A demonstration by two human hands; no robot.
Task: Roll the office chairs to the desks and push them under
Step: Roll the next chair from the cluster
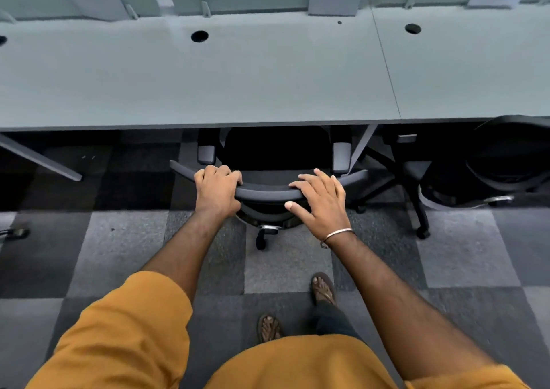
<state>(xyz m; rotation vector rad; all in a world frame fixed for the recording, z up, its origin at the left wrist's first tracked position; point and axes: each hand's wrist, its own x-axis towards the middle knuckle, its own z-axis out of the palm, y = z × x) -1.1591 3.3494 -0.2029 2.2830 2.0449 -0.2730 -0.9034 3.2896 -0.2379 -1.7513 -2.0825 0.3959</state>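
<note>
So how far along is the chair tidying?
One office chair on the right already sits tucked under the desk. The middle chair is in hand: its seat is partly under the desk edge, the left hand gripping the backrest top and the right hand resting flat on it. A final push looks left. Other chairs are out of view.

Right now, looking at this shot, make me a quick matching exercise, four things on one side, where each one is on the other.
1. left hand
2. right hand
3. second chair
4. bracelet

A. on the right wrist
B. fingers curled over the chair back
C. lying flat on the chair back
D. under the right-hand desk

Pairs: 1-B, 2-C, 3-D, 4-A
</note>
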